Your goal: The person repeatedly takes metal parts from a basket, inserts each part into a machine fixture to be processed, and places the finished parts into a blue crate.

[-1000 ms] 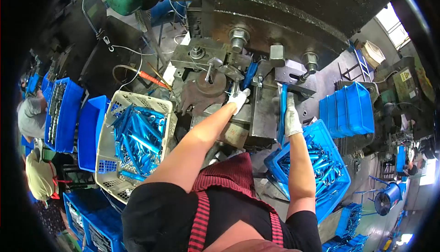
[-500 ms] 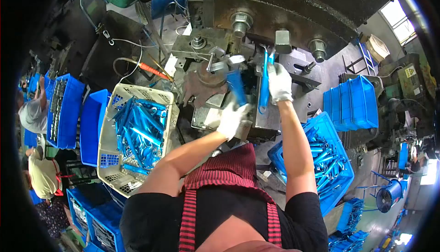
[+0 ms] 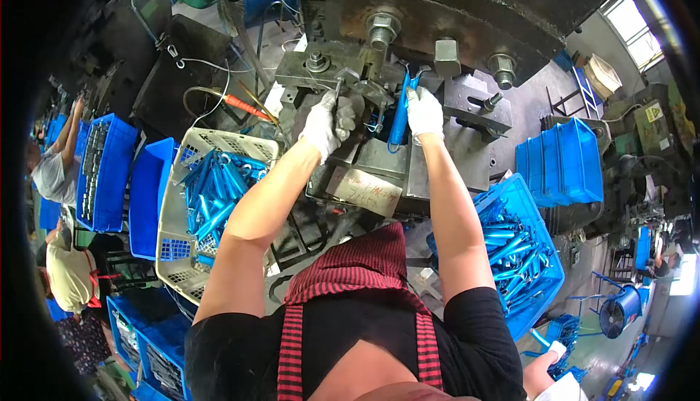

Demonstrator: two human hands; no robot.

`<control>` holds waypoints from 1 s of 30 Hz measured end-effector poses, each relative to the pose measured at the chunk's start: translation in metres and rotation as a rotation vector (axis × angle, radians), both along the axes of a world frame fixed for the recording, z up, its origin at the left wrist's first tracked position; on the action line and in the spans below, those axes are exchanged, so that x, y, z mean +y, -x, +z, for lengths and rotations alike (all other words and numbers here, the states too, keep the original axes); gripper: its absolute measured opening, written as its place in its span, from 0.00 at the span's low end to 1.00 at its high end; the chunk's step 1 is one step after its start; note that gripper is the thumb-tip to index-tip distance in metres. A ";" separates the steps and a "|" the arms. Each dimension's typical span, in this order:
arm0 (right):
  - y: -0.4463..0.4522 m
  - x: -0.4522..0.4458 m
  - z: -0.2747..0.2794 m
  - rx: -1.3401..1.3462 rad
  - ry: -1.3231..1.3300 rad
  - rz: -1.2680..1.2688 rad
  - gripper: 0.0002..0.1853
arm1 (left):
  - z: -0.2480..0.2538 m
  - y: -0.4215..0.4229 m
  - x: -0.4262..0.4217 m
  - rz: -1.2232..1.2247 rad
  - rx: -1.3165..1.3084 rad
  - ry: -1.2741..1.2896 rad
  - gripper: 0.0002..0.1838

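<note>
My left hand (image 3: 324,127), in a white glove, is closed round an upright metal lever (image 3: 338,89) on the press fixture. My right hand (image 3: 424,114), also gloved, grips blue wrenches (image 3: 401,113) by their upper part. They look like a pair, with jaw-like ends pointing away from me and a ring end toward me; the exact number is hard to tell. They rest over the steel die block (image 3: 381,157), or just above it. A cardboard label with handwriting (image 3: 363,189) lies at the block's front.
A cream crate (image 3: 169,255) of blue wrenches stands left, a blue bin (image 3: 555,284) of them right. The heavy press ram (image 3: 452,7) with large bolts hangs ahead. Stacked blue bins (image 3: 559,164) stand at right. A co-worker's gloved hand (image 3: 557,350) shows lower right; other people work far left.
My left hand has left a blurred blue piece, moved up and forward, and closed on the lever. My right hand has shifted slightly left with the blue wrenches. A co-worker's hand has appeared lower right.
</note>
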State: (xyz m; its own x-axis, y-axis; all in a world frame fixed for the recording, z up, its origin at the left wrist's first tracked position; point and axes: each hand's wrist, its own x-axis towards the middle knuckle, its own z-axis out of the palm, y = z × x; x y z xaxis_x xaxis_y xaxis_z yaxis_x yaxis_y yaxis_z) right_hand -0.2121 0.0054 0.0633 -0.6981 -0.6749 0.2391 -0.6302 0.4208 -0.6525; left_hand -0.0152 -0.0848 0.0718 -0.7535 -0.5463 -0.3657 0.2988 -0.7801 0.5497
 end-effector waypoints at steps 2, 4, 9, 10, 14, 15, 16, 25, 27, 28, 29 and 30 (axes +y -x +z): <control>0.002 -0.003 0.000 0.157 -0.061 0.002 0.20 | 0.012 0.012 0.010 0.063 -0.109 0.040 0.15; 0.000 -0.001 0.000 0.218 -0.128 -0.019 0.19 | 0.027 0.021 0.026 -0.020 0.007 0.004 0.12; 0.004 0.029 -0.015 0.084 0.085 -0.083 0.16 | 0.038 0.075 0.074 -0.115 -0.085 0.054 0.17; 0.009 0.043 -0.028 0.084 0.207 -0.078 0.15 | 0.038 0.088 0.086 -0.122 -0.156 0.075 0.18; 0.026 0.149 -0.051 -0.088 0.106 -0.189 0.13 | -0.026 0.144 0.122 -0.211 -0.102 -0.198 0.19; 0.035 0.185 -0.052 -0.119 0.054 -0.222 0.14 | -0.032 0.147 0.129 -0.172 -0.093 -0.223 0.18; 0.042 0.221 -0.045 -0.173 0.009 -0.268 0.15 | -0.038 0.147 0.135 -0.140 -0.088 -0.252 0.18; 0.045 0.429 -0.087 -0.230 -1.264 -0.183 0.13 | -0.041 0.149 0.135 -0.131 -0.239 -0.049 0.17; 0.035 0.444 -0.118 -0.168 -1.428 -0.173 0.15 | -0.045 0.149 0.135 -0.133 -0.241 -0.023 0.18; 0.032 0.449 -0.127 -0.154 -1.440 -0.189 0.16 | -0.047 0.149 0.135 -0.151 -0.232 -0.022 0.18; 0.035 0.451 -0.134 -0.149 -1.441 -0.198 0.20 | -0.047 0.149 0.134 -0.165 -0.221 -0.018 0.18; 0.036 0.445 -0.125 -0.188 -1.472 -0.098 0.22 | -0.047 0.149 0.132 -0.176 -0.212 -0.014 0.18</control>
